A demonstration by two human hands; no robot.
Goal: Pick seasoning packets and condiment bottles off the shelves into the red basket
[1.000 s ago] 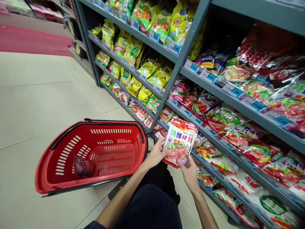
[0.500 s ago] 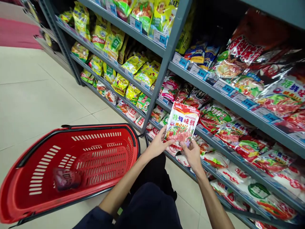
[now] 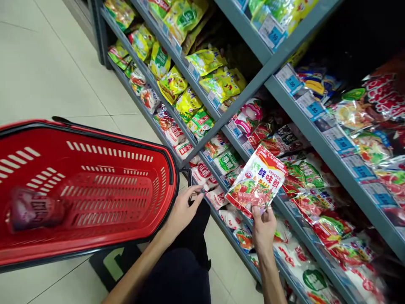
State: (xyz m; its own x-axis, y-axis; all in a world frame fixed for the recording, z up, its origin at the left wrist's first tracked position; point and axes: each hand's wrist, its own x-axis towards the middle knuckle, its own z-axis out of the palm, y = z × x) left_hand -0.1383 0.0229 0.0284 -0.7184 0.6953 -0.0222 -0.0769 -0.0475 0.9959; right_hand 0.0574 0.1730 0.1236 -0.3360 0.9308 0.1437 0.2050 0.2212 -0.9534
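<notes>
My right hand (image 3: pixel 264 230) pinches the lower edge of a white and red seasoning packet (image 3: pixel 257 181) between thumb and fingers. The packet has coloured Chinese characters and a food picture on its front, and it is held tilted in front of the shelves. My left hand (image 3: pixel 185 207) is apart from the packet, to its left, with slightly bent fingers and nothing in them. It is close to the end of a red shopping basket (image 3: pixel 117 245). Inside the basket lies a purplish wrapped package (image 3: pixel 36 210).
Grey metal shelving (image 3: pixel 249 95) runs diagonally on the right, stacked with yellow bags (image 3: pixel 223 84) and red-and-white packets (image 3: pixel 316 204). Blue and white price tags (image 3: pixel 314 105) line the shelf edges. Pale floor tiles (image 3: pixel 47 76) lie around the basket.
My left hand has let go of the seasoning packet and moved left and down toward the basket. My right hand keeps hold of the packet, now tilted more. The view has turned and shifted.
</notes>
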